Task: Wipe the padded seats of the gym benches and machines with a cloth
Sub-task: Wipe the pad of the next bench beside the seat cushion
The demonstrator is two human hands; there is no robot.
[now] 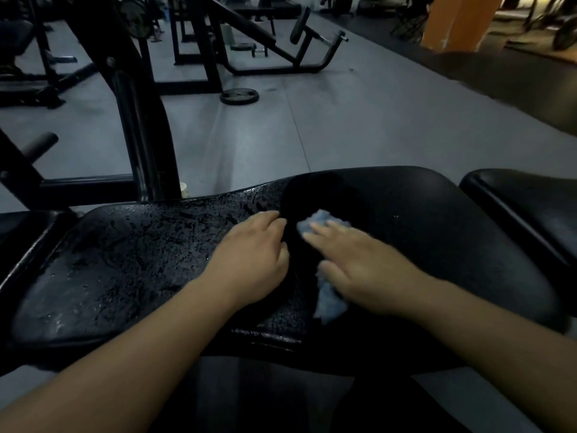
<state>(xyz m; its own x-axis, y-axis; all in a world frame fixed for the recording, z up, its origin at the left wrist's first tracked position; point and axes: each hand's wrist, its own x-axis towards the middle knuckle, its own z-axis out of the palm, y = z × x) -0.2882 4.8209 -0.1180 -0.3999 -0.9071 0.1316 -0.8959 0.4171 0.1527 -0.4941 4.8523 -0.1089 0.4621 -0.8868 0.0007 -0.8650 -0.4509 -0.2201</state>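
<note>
Pressed flat on a crumpled light-blue cloth [328, 300] – right hand [359, 264], fingers straight and close together; cloth midway along the black padded seat surface [140, 260], wet-beaded leftward, dull rightward; left hand [253, 254] just beside – fingers loosely bent, resting on the pad, gripping nothing; round black weight plate [239, 96] on the grey floor [374, 126] beyond

- A black weight plate [239, 96] lies flat on the grey rubber floor [374, 126], out in the open.
- An orange column [452, 20] stands at the floor's far right corner.
- A black steel upright [137, 120] leans up from the floor's left side.
- A pale cup [184, 189] sits at the upright's foot.
</note>
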